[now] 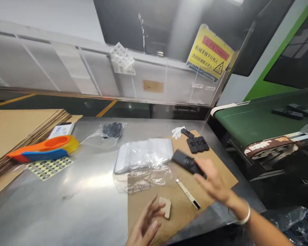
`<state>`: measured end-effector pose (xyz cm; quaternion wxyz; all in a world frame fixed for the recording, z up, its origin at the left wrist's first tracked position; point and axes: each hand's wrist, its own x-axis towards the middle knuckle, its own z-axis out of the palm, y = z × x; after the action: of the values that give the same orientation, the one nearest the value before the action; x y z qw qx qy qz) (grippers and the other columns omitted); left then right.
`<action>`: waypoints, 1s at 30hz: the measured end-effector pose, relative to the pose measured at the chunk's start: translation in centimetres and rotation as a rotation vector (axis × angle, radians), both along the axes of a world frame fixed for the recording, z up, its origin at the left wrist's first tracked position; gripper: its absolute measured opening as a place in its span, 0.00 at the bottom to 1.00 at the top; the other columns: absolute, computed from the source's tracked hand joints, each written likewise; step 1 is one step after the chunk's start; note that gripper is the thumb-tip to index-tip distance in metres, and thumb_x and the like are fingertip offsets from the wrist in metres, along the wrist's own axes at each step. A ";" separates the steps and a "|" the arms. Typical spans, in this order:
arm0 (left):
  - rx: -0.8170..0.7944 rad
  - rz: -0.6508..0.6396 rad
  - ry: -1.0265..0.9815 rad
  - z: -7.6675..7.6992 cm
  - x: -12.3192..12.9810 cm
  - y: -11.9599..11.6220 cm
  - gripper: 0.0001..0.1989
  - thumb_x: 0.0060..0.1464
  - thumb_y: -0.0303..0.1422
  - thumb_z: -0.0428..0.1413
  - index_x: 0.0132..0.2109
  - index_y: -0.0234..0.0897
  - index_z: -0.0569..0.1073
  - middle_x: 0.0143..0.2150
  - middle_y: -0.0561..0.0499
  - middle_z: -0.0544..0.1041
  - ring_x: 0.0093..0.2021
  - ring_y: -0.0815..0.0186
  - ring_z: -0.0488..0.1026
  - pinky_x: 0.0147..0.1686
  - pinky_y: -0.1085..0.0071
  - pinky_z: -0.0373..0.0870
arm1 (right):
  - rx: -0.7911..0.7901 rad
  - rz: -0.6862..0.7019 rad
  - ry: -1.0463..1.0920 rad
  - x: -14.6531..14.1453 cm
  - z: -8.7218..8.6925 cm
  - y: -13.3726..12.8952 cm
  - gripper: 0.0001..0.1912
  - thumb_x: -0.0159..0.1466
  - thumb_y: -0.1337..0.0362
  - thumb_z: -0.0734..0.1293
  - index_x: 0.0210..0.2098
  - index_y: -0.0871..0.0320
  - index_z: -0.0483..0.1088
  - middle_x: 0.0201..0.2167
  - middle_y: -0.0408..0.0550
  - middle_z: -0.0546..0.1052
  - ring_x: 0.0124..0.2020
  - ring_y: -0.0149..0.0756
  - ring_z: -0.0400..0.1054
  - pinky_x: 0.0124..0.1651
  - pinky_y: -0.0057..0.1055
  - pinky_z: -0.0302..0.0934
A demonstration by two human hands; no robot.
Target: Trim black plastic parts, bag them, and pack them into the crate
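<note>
My right hand [213, 179] is closed round one end of a black rectangular part [186, 161], held over the brown cardboard sheet [220, 171]. Lower down, my left hand [147, 222] has its fingers apart, beside a small beige block [165, 207] that its fingertips partly overlap; whether they touch is unclear. Between the hands lies a pale cutter [188, 194] marked with writing. Several similar black parts [197, 144] rest at the back of the cardboard, near a white glove [178, 132]. A stack of clear plastic bags [145, 153] lies left of the held part.
Stacked cardboard [23, 133] stands at the left, by an orange, blue and yellow tape dispenser [48, 148] and a sticker sheet [50, 168]. A bag with dark contents [112, 130] lies behind. At the right is a green conveyor [254, 121] carrying black parts; a clear panel borders the table's back.
</note>
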<state>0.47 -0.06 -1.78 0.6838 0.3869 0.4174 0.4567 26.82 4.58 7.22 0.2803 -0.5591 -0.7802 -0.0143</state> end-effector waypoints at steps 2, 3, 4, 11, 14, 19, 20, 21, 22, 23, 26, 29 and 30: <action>-0.033 0.071 -0.188 2.0 0.3 0.2 0.36 0.41 0.48 0.59 0.58 0.42 0.62 0.50 0.44 0.72 0.50 0.56 0.68 0.48 0.64 0.64 | -0.042 0.214 0.090 -6.5 -2.4 -3.7 0.28 0.62 0.66 0.61 0.60 0.62 0.52 0.50 0.57 0.68 0.50 0.43 0.62 0.51 0.42 0.61; -0.104 0.093 -0.246 2.7 0.4 0.4 0.35 0.44 0.46 0.59 0.58 0.42 0.60 0.49 0.44 0.73 0.49 0.57 0.68 0.49 0.63 0.63 | -0.028 0.278 0.129 -9.1 -3.5 -5.0 0.29 0.62 0.65 0.60 0.61 0.64 0.50 0.51 0.60 0.67 0.51 0.45 0.60 0.50 0.44 0.61; -0.168 0.129 -0.280 3.2 0.4 0.7 0.33 0.46 0.44 0.58 0.58 0.42 0.59 0.46 0.45 0.74 0.48 0.58 0.69 0.49 0.63 0.63 | -0.017 0.339 0.171 -11.0 -4.6 -5.9 0.31 0.63 0.61 0.60 0.62 0.65 0.48 0.51 0.61 0.67 0.51 0.46 0.60 0.50 0.45 0.61; 0.151 0.221 0.035 1.3 -3.9 0.4 0.20 0.48 0.32 0.57 0.50 0.38 0.67 0.33 0.51 0.72 0.35 0.66 0.69 0.40 0.70 0.65 | -0.229 -0.069 0.117 -12.8 -13.2 -4.5 0.20 0.64 0.60 0.58 0.54 0.59 0.64 0.48 0.62 0.66 0.48 0.51 0.60 0.45 0.53 0.60; 0.390 0.052 0.236 0.7 -5.7 0.1 0.19 0.49 0.30 0.54 0.50 0.36 0.68 0.32 0.50 0.72 0.32 0.66 0.69 0.36 0.70 0.66 | -0.300 -0.007 0.118 -12.2 -13.8 -4.0 0.18 0.63 0.65 0.59 0.52 0.59 0.66 0.42 0.59 0.69 0.44 0.46 0.62 0.43 0.47 0.63; 0.568 -0.009 0.447 0.6 -6.2 0.1 0.23 0.45 0.26 0.53 0.51 0.35 0.68 0.36 0.45 0.76 0.33 0.63 0.72 0.36 0.68 0.67 | -0.256 0.229 0.384 -13.4 -7.0 -5.4 0.25 0.63 0.67 0.59 0.60 0.53 0.56 0.49 0.54 0.63 0.50 0.42 0.59 0.48 0.41 0.60; 0.579 -0.015 0.454 0.5 -6.2 0.2 0.23 0.44 0.27 0.54 0.51 0.35 0.69 0.38 0.44 0.76 0.35 0.62 0.72 0.37 0.67 0.68 | -0.214 0.323 0.379 -13.9 -5.4 -5.8 0.26 0.63 0.68 0.59 0.60 0.54 0.55 0.50 0.55 0.62 0.50 0.43 0.58 0.49 0.43 0.59; 0.582 -0.019 0.446 0.4 -6.1 0.2 0.24 0.44 0.28 0.55 0.51 0.35 0.69 0.39 0.43 0.76 0.36 0.60 0.73 0.38 0.66 0.68 | -0.168 0.423 0.358 -14.5 -4.1 -6.1 0.27 0.62 0.69 0.60 0.61 0.55 0.54 0.50 0.56 0.61 0.51 0.45 0.57 0.49 0.44 0.59; 0.570 -0.011 0.429 0.4 -6.0 0.1 0.23 0.44 0.30 0.56 0.50 0.35 0.70 0.41 0.42 0.76 0.38 0.59 0.73 0.40 0.65 0.68 | -0.133 0.506 0.329 -15.0 -3.1 -6.3 0.28 0.61 0.69 0.61 0.61 0.57 0.54 0.50 0.57 0.61 0.50 0.46 0.56 0.49 0.45 0.58; 0.547 0.004 0.410 0.3 -5.9 0.1 0.22 0.44 0.32 0.57 0.49 0.35 0.71 0.42 0.41 0.76 0.39 0.57 0.73 0.41 0.63 0.67 | -0.115 0.564 0.297 -15.5 -2.4 -6.3 0.29 0.61 0.70 0.61 0.61 0.58 0.54 0.49 0.58 0.61 0.50 0.46 0.56 0.48 0.46 0.59; 0.446 -0.012 0.375 0.4 -5.7 -0.2 0.15 0.43 0.32 0.59 0.42 0.36 0.76 0.38 0.41 0.77 0.38 0.55 0.72 0.43 0.61 0.66 | -0.129 0.530 0.255 -16.2 -2.1 -6.2 0.30 0.60 0.74 0.61 0.61 0.58 0.54 0.48 0.58 0.61 0.48 0.45 0.57 0.47 0.44 0.60; 0.338 -0.046 0.312 0.6 -5.6 -0.5 0.15 0.38 0.28 0.62 0.39 0.36 0.77 0.34 0.42 0.77 0.36 0.54 0.72 0.42 0.61 0.65 | -0.126 0.487 0.272 -16.4 -2.7 -6.2 0.30 0.59 0.75 0.60 0.61 0.59 0.54 0.47 0.58 0.61 0.47 0.45 0.57 0.46 0.44 0.60; 0.293 -0.034 0.274 0.6 -5.6 -0.5 0.18 0.36 0.27 0.63 0.40 0.36 0.77 0.36 0.41 0.77 0.37 0.53 0.72 0.43 0.61 0.64 | -0.107 0.514 0.277 -16.4 -2.8 -6.2 0.30 0.59 0.75 0.61 0.61 0.60 0.54 0.47 0.59 0.61 0.47 0.45 0.57 0.45 0.44 0.61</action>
<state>-5.16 -0.55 -1.18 0.5645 0.5478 0.4289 0.4442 10.38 -1.65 4.39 0.3485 -0.3537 -0.8503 0.1747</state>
